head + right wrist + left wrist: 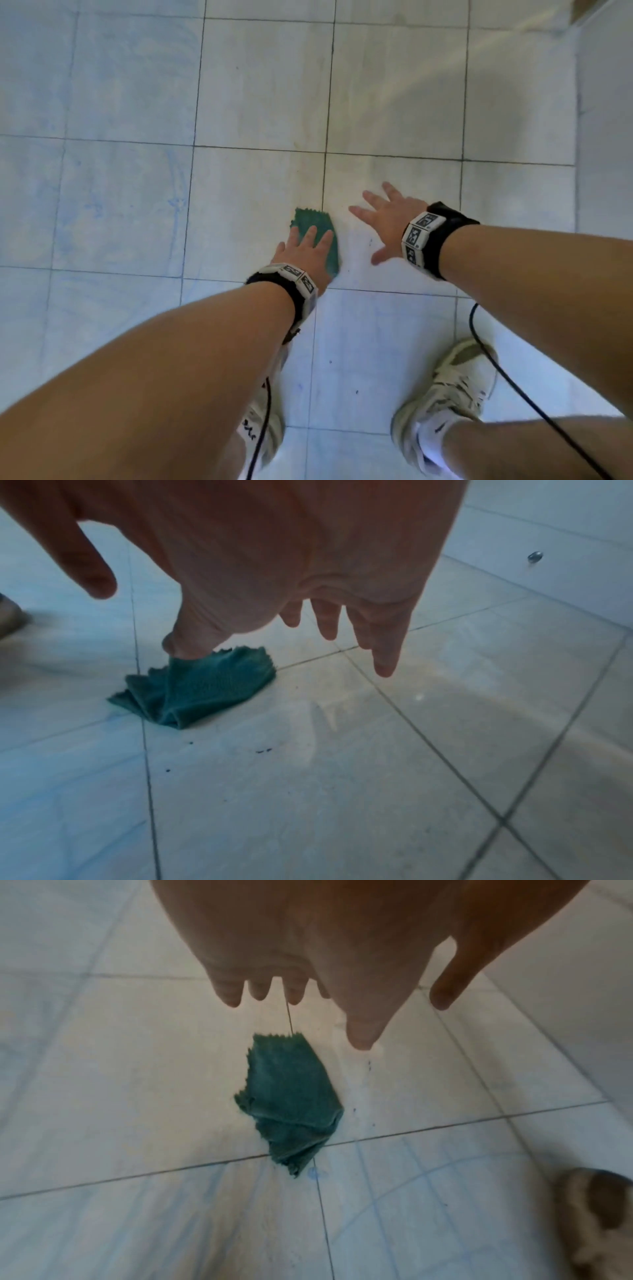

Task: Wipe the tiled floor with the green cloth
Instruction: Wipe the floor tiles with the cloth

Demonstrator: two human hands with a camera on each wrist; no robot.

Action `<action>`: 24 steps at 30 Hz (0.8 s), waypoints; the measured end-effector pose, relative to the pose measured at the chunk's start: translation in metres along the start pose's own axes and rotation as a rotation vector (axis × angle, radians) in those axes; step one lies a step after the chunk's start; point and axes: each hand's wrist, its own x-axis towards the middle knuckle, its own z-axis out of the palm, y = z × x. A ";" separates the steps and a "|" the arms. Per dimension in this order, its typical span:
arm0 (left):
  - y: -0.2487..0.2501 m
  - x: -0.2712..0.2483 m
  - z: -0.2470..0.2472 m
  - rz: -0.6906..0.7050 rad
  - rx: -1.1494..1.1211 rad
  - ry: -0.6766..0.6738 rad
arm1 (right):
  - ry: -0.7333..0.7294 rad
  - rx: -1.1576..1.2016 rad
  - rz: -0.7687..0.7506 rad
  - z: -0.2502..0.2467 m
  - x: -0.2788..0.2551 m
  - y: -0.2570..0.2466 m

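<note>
1. Where two grout lines cross, the green cloth [291, 1096] lies crumpled on the tiled floor [260, 85].
2. The left hand [306, 251] hangs above it, fingers straight, holding nothing.
3. The right hand [385, 221] is spread just beside it.
4. Dark specks [263, 750] dot the pale tiles nearby.
5. A white wall [565, 515] borders the floor.

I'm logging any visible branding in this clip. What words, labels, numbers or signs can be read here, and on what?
No readable words or numbers.
Left wristband: black-and-white square marker patterns, no letters.
Right wristband: the same kind of marker patterns, no letters.
Left shoe: small dark mark, too blurred to read.
Green cloth: no label visible.
</note>
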 end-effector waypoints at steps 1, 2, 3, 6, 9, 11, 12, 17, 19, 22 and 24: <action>0.001 -0.019 -0.012 -0.006 0.002 -0.007 | -0.007 0.005 0.008 -0.011 -0.018 0.002; 0.003 -0.038 -0.024 -0.009 0.009 -0.009 | -0.013 0.013 0.015 -0.023 -0.035 0.003; 0.003 -0.058 -0.036 -0.009 0.018 -0.006 | -0.019 0.017 0.019 -0.034 -0.053 0.004; 0.008 -0.116 -0.068 -0.009 0.038 -0.007 | -0.040 0.018 0.027 -0.065 -0.108 0.002; 0.011 -0.168 -0.094 -0.001 0.036 -0.009 | -0.058 0.029 0.034 -0.087 -0.157 -0.006; 0.013 -0.197 -0.109 0.007 0.031 -0.014 | -0.063 0.044 0.046 -0.098 -0.184 -0.013; 0.013 -0.211 -0.116 0.015 0.030 -0.019 | -0.068 0.056 0.056 -0.102 -0.197 -0.017; 0.008 -0.257 -0.144 0.085 0.113 -0.025 | -0.098 0.133 0.100 -0.119 -0.249 -0.038; 0.007 -0.269 -0.149 0.091 0.130 -0.037 | -0.108 0.150 0.105 -0.119 -0.262 -0.047; 0.008 -0.281 -0.147 0.099 0.157 -0.031 | -0.123 0.182 0.102 -0.114 -0.276 -0.059; 0.012 -0.286 -0.141 0.086 0.163 -0.023 | -0.124 0.182 0.093 -0.107 -0.282 -0.064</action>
